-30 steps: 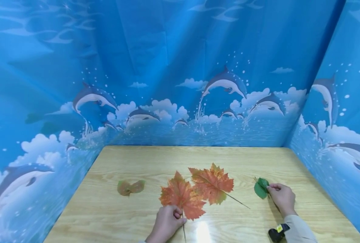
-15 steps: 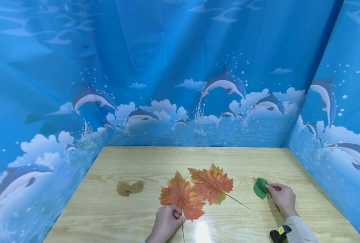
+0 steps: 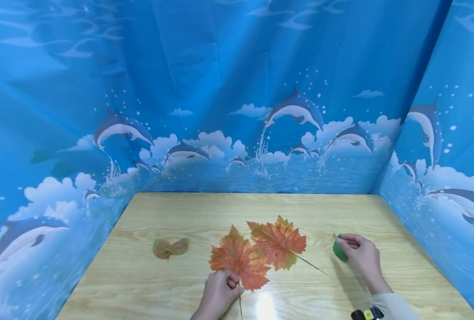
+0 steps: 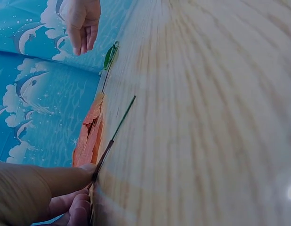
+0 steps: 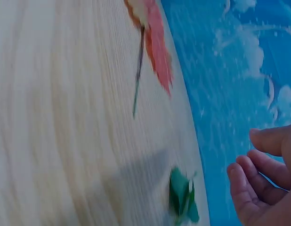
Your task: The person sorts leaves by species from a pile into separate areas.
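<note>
My left hand [image 3: 220, 294] pinches the dark stem [image 4: 106, 154] of an orange maple leaf [image 3: 240, 255] between thumb and fingers, low on the table. Just behind it on the right lies a second orange maple leaf [image 3: 277, 242], its stem pointing toward the front right. A small cluster of green leaves [image 5: 182, 193] rests on the tabletop at the right. Above that cluster hovers my right hand [image 3: 362, 258], partly covering it in the head view. In the right wrist view its fingers are loosely bent, thumb apart, with nothing between them.
A pair of brownish-green leaves [image 3: 170, 249] lies on the left part of the wooden table [image 3: 205, 209]. Blue cloth printed with dolphins [image 3: 296, 109] hangs behind the table and along both sides.
My right hand has let go of the green leaves and lifted, shifting slightly left over them. The leaves stay in place. My left hand keeps its grip on the stem.
</note>
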{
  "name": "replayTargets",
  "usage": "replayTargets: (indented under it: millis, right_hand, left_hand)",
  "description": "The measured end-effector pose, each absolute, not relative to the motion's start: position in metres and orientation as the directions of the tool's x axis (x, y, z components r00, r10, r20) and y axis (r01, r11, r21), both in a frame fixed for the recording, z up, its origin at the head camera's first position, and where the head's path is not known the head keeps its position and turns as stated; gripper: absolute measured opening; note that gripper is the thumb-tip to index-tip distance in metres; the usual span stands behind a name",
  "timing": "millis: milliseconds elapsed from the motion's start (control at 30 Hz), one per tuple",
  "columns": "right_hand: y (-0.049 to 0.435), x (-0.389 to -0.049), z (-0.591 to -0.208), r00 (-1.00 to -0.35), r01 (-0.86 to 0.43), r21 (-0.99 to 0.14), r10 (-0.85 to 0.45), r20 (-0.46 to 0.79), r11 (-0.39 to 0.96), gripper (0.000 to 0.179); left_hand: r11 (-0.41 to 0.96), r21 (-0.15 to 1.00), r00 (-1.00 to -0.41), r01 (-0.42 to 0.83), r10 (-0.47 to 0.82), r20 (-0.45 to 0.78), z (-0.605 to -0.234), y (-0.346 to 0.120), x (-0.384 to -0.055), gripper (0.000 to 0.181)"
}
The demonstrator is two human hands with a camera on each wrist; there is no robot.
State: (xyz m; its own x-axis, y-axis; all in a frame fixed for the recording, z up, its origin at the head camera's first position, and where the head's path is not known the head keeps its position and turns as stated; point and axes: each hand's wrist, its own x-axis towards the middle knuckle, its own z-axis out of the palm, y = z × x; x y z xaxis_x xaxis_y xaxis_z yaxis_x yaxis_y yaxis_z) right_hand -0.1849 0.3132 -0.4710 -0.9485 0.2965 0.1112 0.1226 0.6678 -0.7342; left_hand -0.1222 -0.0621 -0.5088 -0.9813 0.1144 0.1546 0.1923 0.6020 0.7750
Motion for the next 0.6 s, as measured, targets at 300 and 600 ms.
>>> replayTargets:
  millis: [300,600]
  right_hand:
    - [0.258,-0.182,-0.487,-0.992,-0.040,-0.711,0.057,0.112,0.702,0.017]
    - [0.239,-0.186,-0.501,-0.997,-0.045,-0.636,0.002,0.073,0.770,0.007]
  left_hand:
    - [0.610,0.769,-0.982,0.188,0.106,0.156,-0.510,-0.062,-0.123,0.020]
    - [0.612,0.769,-0.983,0.183,0.105,0.151,-0.509,-0.062,-0.123,0.019]
